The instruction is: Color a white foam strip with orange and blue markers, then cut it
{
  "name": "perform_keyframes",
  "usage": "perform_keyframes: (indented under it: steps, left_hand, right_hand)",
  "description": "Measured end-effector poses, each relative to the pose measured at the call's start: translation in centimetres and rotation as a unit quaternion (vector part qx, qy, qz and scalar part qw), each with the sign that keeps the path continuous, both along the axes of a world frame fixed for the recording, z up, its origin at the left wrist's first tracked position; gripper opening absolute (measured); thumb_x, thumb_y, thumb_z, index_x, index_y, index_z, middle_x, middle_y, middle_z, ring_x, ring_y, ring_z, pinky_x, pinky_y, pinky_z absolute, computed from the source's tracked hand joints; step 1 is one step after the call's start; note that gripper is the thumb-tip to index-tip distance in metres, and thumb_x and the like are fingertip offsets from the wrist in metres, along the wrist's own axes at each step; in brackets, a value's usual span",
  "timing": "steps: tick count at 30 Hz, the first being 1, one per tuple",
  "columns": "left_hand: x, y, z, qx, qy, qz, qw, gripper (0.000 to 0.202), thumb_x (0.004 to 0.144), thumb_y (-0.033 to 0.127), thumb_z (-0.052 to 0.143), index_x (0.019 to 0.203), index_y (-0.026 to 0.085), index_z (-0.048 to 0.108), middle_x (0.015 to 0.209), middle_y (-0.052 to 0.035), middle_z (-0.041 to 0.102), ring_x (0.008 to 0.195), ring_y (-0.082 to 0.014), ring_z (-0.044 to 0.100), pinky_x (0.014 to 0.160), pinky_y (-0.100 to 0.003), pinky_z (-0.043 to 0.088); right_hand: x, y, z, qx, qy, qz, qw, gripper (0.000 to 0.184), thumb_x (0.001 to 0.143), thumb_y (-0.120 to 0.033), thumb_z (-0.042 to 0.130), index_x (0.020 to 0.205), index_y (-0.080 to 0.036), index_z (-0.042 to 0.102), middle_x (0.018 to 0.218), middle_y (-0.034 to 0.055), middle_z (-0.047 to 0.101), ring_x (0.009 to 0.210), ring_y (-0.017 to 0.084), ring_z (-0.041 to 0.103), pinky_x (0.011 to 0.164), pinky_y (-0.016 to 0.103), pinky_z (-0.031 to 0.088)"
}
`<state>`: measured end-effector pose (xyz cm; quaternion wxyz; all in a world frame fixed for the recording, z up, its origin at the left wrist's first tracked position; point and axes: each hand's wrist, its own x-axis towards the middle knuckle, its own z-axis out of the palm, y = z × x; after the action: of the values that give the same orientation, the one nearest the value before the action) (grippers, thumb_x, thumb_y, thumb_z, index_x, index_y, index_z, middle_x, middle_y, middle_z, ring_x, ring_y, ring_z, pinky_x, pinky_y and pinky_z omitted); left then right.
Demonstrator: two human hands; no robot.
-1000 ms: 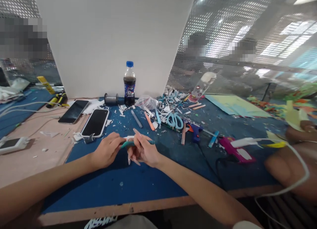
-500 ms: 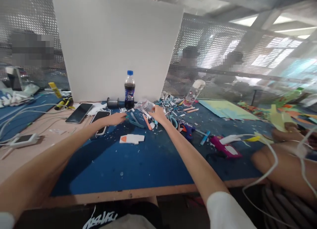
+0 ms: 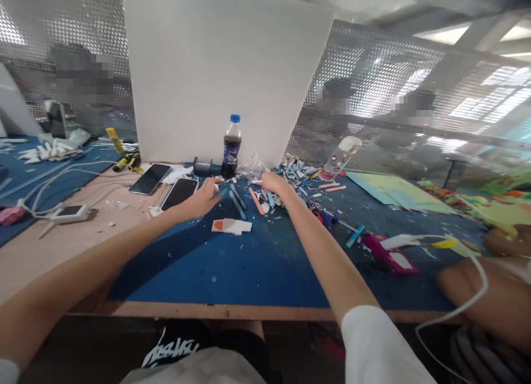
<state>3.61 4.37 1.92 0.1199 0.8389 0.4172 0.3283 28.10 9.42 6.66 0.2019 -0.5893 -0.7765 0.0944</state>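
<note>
- Head view: the bench (image 3: pixel 269 276) runs across, its pale near edge just ahead of the person's lap and a white board (image 3: pixel 224 68) standing along its far side.
- White piece (image 3: pixel 238 227) with an orange patch lies flat about midway between the near edge and the board; touched by neither hand, it has open blue surface in front, right up to the near edge.
- Left hand (image 3: pixel 202 200) is beyond it, between the white-rimmed phone (image 3: pixel 180 193) and two blue-grey sticks (image 3: pixel 238 204); its fingers are bent, and I cannot tell whether they grip anything.
- Right hand (image 3: pixel 276 183) reaches toward the far side, by the clear bag (image 3: pixel 253 168) and scrap pile (image 3: pixel 305 174), where room is tight; something white shows at the fingertips, but I cannot tell whether it is held.
- Orange stick (image 3: pixel 256 201) lies just nearer than the right hand.
- Magenta tool (image 3: pixel 390 255) and another person's arm (image 3: pixel 477 292) crowd the near edge towards the right.
</note>
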Motion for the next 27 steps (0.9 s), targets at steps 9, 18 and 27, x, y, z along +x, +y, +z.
perform_keyframes:
  steps: [9,18,27]
  left_hand:
    - [-1.1,-5.4,-1.0,0.157,0.025,0.009,0.987,0.045,0.087,0.026,0.037,0.126,0.007,0.024,0.124,-0.0214,0.036,0.118,-0.0297,0.034,0.096,-0.052,0.033]
    - [-0.5,-6.3,-0.5,0.171,0.107,-0.049,0.978,0.029,0.092,0.027,0.02,0.08,0.016,0.044,0.068,-0.0039,0.053,0.061,-0.0148,0.051,0.055,-0.024,0.04]
    - [-2.0,-9.2,-0.4,0.14,0.171,-0.067,0.973,0.028,0.092,0.031,0.024,0.079,0.017,0.045,0.053,0.0001,0.052,0.044,-0.0141,0.05,0.043,-0.023,0.03]
  right_hand:
    - [-4.0,-10.3,3.4,-0.121,0.137,0.127,0.975,0.018,0.085,-0.031,0.048,0.091,-0.017,0.058,0.045,-0.0023,0.055,0.034,0.01,0.047,0.041,0.024,0.042]
    - [-7.1,-12.5,-1.0,-0.214,0.536,0.175,0.798,0.027,0.077,-0.044,0.056,0.073,-0.019,0.047,0.045,-0.0074,0.052,0.031,0.005,0.045,0.031,0.016,0.036]
    - [-6.1,-15.2,-0.6,-0.326,0.534,0.13,0.769,0.022,0.078,-0.03,0.05,0.095,-0.017,0.05,0.047,-0.004,0.06,0.024,0.008,0.041,0.023,0.018,0.028]
